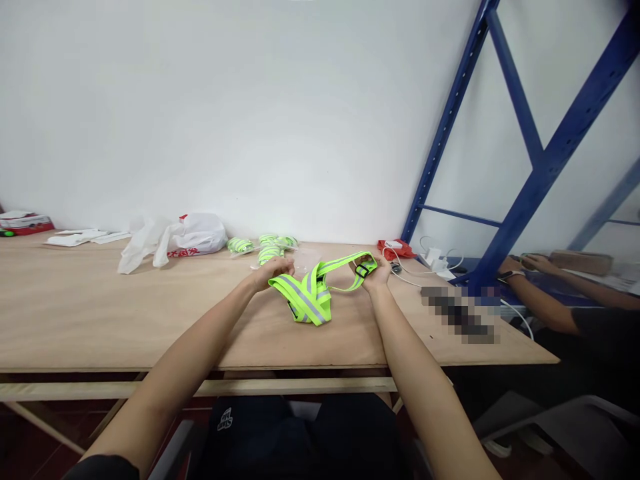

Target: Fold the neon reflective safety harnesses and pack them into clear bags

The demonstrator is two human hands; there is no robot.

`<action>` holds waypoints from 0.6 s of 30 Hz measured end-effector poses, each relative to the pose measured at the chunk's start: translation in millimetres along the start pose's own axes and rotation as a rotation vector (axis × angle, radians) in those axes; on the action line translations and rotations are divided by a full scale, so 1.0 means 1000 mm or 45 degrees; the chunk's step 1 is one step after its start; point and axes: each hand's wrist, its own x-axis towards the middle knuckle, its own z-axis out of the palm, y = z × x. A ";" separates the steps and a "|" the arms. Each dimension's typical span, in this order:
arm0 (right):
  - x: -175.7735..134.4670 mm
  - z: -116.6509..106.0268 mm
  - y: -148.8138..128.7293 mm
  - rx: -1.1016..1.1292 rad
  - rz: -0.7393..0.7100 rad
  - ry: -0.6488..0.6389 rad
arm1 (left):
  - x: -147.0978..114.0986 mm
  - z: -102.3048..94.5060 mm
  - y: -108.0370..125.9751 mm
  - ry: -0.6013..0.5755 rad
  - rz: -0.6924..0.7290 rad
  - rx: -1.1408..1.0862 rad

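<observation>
A neon-yellow reflective strap (313,303) with silver stripes is held just above the wooden table, its middle part folded and crossed over itself. My left hand (271,272) is closed at the strap's left end, with the fingertips partly hidden. On the other side, my right hand (379,272) is wrapped round the strap's right loop, beside a black plastic buckle (362,271). Between the two hands the upper band runs fairly straight, and a thinner length sags below it.
Rolled reflective straps (270,248) in clear bags lie behind my left hand. A white plastic bag (200,233) and papers (83,237) are further left. To the right are a red pouch (395,249), white cables, a blurred-out item (457,313), a blue metal frame (530,173) and another person's arms (540,293).
</observation>
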 end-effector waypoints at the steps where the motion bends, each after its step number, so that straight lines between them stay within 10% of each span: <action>1: 0.001 -0.001 -0.001 0.003 -0.017 0.013 | 0.000 -0.004 0.002 0.016 0.014 0.001; 7: 0.000 0.002 0.000 -0.041 -0.040 0.020 | -0.008 -0.009 0.012 0.029 0.040 0.106; 18: -0.016 0.019 -0.050 -0.156 -0.203 -0.092 | -0.011 0.034 0.031 -0.273 -0.220 1.212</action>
